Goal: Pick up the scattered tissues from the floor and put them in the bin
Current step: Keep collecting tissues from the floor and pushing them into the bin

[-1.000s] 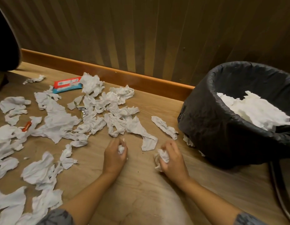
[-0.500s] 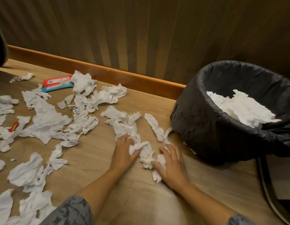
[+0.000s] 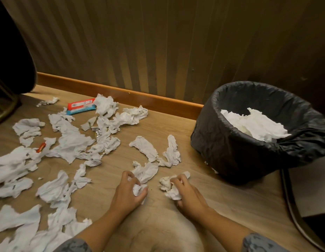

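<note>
Many crumpled white tissues [image 3: 70, 142] lie scattered over the wooden floor [image 3: 230, 202], mostly left of centre. My left hand [image 3: 128, 194] is closed around a bunched tissue [image 3: 139, 189] low in the middle. My right hand [image 3: 188, 193] grips another wad of tissue [image 3: 170, 188] just to its right. Two loose strips [image 3: 146, 150] lie just beyond both hands. The bin [image 3: 230, 151], lined with a black bag, stands at the right and holds a heap of white tissues [image 3: 256, 124].
A red and blue wrapper [image 3: 80, 106] lies near the wooden skirting board [image 3: 140, 100]. A small orange scrap [image 3: 41, 147] and a foil bit [image 3: 98, 132] sit among the tissues. A dark object [image 3: 11, 51] stands at far left. A metal chair leg [image 3: 292, 211] curves behind the bin.
Both hands pulled back toward me and closed around tissues they had been raking together on the floor. The view shifted slightly right and up.
</note>
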{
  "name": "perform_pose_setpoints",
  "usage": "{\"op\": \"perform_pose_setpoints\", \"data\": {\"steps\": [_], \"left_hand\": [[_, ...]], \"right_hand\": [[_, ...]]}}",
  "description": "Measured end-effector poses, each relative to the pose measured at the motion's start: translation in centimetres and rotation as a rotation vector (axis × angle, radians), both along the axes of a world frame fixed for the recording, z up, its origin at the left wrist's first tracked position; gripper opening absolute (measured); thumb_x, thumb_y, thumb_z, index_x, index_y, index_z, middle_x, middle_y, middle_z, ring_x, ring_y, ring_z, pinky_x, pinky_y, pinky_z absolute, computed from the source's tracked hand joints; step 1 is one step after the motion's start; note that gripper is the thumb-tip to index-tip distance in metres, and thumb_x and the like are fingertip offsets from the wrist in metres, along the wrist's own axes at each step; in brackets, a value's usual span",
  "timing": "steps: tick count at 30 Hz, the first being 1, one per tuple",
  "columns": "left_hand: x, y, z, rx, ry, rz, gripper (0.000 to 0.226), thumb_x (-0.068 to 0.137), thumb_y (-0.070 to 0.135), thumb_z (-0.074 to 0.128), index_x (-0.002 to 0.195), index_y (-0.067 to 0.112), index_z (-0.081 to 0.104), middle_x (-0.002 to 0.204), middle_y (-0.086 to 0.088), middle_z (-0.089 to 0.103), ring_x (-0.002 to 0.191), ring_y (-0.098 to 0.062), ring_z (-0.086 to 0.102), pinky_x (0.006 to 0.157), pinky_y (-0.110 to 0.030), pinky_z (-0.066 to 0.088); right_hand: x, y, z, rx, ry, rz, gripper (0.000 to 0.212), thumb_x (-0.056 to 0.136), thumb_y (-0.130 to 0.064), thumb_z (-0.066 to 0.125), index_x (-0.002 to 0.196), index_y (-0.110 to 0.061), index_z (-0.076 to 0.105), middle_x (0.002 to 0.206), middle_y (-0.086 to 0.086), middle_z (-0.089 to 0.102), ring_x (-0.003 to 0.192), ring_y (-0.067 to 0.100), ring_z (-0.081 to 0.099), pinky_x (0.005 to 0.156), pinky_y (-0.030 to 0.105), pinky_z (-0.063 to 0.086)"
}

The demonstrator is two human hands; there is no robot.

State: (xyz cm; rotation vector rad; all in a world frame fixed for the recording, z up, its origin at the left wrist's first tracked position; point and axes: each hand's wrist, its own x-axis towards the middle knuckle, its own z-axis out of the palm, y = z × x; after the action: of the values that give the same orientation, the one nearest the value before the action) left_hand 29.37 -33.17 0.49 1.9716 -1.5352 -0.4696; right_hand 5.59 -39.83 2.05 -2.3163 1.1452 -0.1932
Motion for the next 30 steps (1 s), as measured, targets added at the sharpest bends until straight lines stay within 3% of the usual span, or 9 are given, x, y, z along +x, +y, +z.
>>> {"op": "perform_pose_setpoints", "data": {"steps": [2,4,6,10,13,19,23,27,30], "left_hand": [[0.1,0.0,0.2,0.034,-0.005,0.056,0.031,0.070,0.042,0.079,0.071,0.022,0.056,0.119,0.011,0.041,0.085,-0.005,0.054,0.071,-0.026,0.048],[0.3,0.1,0.5,0.047,0.014,0.094,0.028,0.074,0.036,0.078,0.073,0.024,0.053,0.107,0.008,0.053,0.082,-0.009,0.055,0.070,-0.028,0.045],[0.3,0.4,0.6,0.033,0.040,0.113,0.023,0.079,0.030,0.074,0.080,0.025,0.051,0.085,0.006,0.058,0.074,-0.013,0.056,0.066,-0.029,0.042],[0.3,1.3,0.7,0.070,-0.017,0.075,0.045,0.082,0.041,0.066,0.122,0.022,0.060,0.105,0.005,0.066,0.096,-0.017,0.062,0.081,-0.030,0.046],[0.6,1.3,1.4,0.124,-0.067,0.038,0.049,0.076,0.063,0.058,0.077,0.016,0.068,0.078,-0.001,0.062,0.076,-0.019,0.058,0.065,-0.028,0.039],[-0.5,-0.6,6.4,-0.040,-0.070,0.093,0.023,0.068,0.017,0.073,0.063,0.019,0.051,0.067,0.004,0.045,0.078,-0.018,0.046,0.058,-0.025,0.031],[-2.9,-2.6,10.6,-0.261,-0.026,-0.012,0.023,0.063,0.012,0.071,0.071,0.019,0.050,0.069,0.002,0.048,0.065,-0.017,0.047,0.055,-0.024,0.033],[-5.9,-4.7,15.1,-0.419,-0.024,-0.082,0.036,0.064,0.004,0.071,0.093,0.015,0.054,0.088,0.000,0.050,0.077,-0.014,0.049,0.067,-0.014,0.038],[-8.1,-6.2,18.2,-0.553,-0.060,-0.089,0.028,0.064,0.009,0.073,0.089,0.009,0.060,0.093,-0.003,0.045,0.085,-0.014,0.047,0.075,-0.006,0.036]], "right_hand": [[1.4,-0.6,0.6,0.075,0.013,-0.090,0.073,0.081,-0.009,0.064,0.144,-0.031,0.034,0.148,0.000,0.020,0.119,0.021,0.050,0.093,0.027,0.045],[2.6,-0.8,0.6,0.159,0.005,-0.154,0.075,0.081,-0.007,0.066,0.143,-0.035,0.035,0.148,0.002,0.019,0.119,0.022,0.051,0.094,0.029,0.048],[3.3,-0.5,0.3,0.191,0.006,-0.175,0.055,0.083,-0.017,0.067,0.133,-0.033,0.049,0.131,0.004,0.033,0.102,0.020,0.055,0.084,0.027,0.048],[3.1,0.2,0.1,0.215,0.020,-0.109,0.027,0.086,-0.039,0.066,0.105,-0.021,0.062,0.102,0.000,0.043,0.091,0.020,0.052,0.071,0.026,0.036],[2.2,-0.1,0.8,0.179,0.093,-0.118,0.025,0.082,-0.032,0.067,0.099,-0.015,0.061,0.099,0.002,0.050,0.090,0.020,0.053,0.068,0.028,0.040],[-0.2,-2.2,4.4,-0.068,-0.013,-0.211,0.032,0.077,-0.020,0.071,0.105,-0.011,0.058,0.106,0.006,0.051,0.090,0.023,0.053,0.070,0.029,0.040],[-2.2,-3.4,8.5,-0.271,-0.116,-0.113,0.029,0.078,-0.016,0.075,0.097,-0.017,0.052,0.114,0.000,0.042,0.086,0.020,0.054,0.073,0.034,0.050],[-3.9,-4.3,13.1,-0.460,-0.172,0.093,0.021,0.080,-0.012,0.072,0.096,-0.015,0.059,0.101,0.003,0.056,0.084,0.023,0.057,0.067,0.036,0.051],[-4.9,-4.7,16.4,-0.635,-0.206,0.118,0.018,0.080,-0.011,0.073,0.094,-0.011,0.062,0.096,0.006,0.061,0.084,0.022,0.057,0.068,0.033,0.051]]}}
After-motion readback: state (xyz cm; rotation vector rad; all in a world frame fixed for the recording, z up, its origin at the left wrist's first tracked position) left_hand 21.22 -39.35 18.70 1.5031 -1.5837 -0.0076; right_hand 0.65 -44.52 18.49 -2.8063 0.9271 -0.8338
